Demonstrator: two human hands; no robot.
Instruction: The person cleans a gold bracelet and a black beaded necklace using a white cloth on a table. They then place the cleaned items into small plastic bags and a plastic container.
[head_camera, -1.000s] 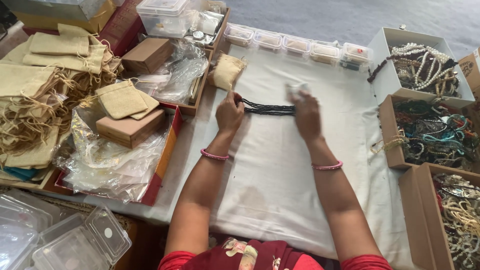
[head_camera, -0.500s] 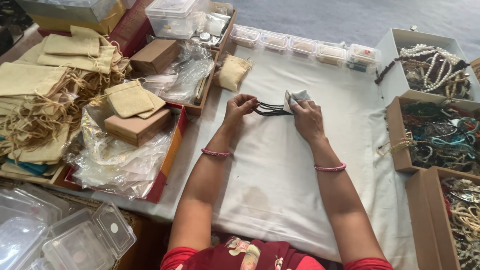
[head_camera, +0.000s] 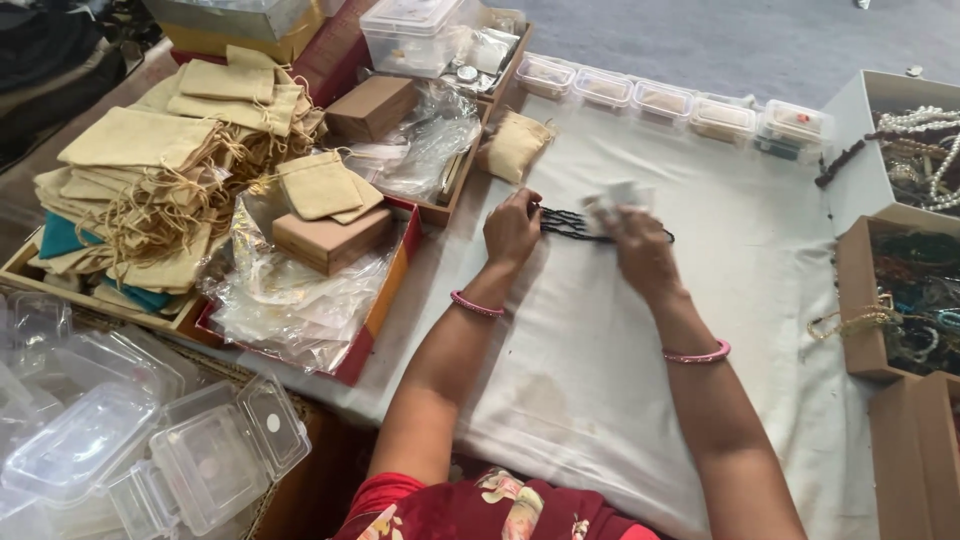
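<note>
A black multi-strand bead necklace (head_camera: 572, 224) lies stretched across the white cloth (head_camera: 600, 340). My left hand (head_camera: 512, 230) pinches its left end. My right hand (head_camera: 640, 245), blurred with motion, holds a small white cloth (head_camera: 618, 196) against the strands further to the right. Both wrists wear pink bangles. A filled burlap pouch (head_camera: 514, 144) lies just beyond my left hand.
A stack of burlap drawstring pouches (head_camera: 150, 170) and small brown boxes (head_camera: 330, 238) on crinkled plastic fill the left. Clear plastic cases (head_camera: 150, 450) sit bottom left, small clear containers (head_camera: 680, 100) line the far edge, and open boxes of bead jewellery (head_camera: 900, 270) stand at right.
My right hand with the white cloth has slid right along the necklace after coming close to my left hand. The camera has turned left, shifting everything rightward in view.
</note>
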